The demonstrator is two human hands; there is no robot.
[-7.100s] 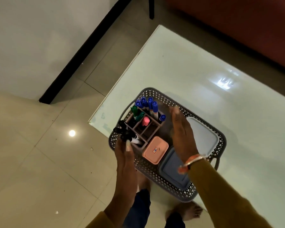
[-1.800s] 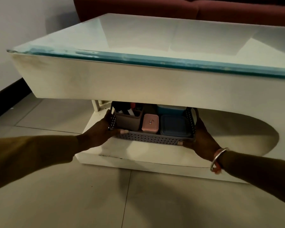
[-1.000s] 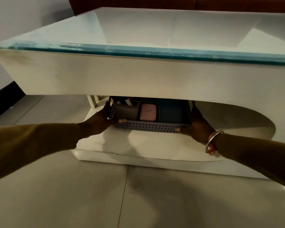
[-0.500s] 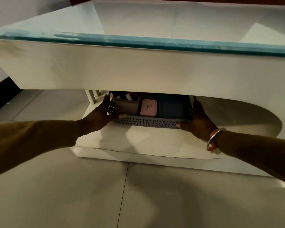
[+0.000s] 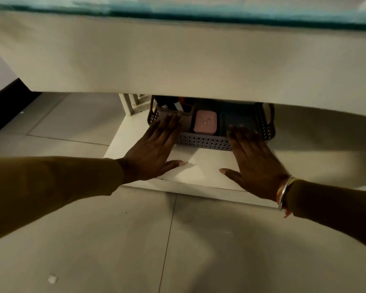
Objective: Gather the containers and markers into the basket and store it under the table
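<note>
Under the table (image 5: 178,60), on its lower shelf (image 5: 199,166), the basket (image 5: 201,141) sits back from the front edge, toward the left side, with the pink container (image 5: 205,121) and markers (image 5: 178,105) inside. Half a second ago both hands gripped its ends. Now the left hand (image 5: 154,151) and right hand (image 5: 254,159) lie flat, fingers straight, at its front wall, holding nothing. Storing looks all but done, bar perhaps a last push.
</note>
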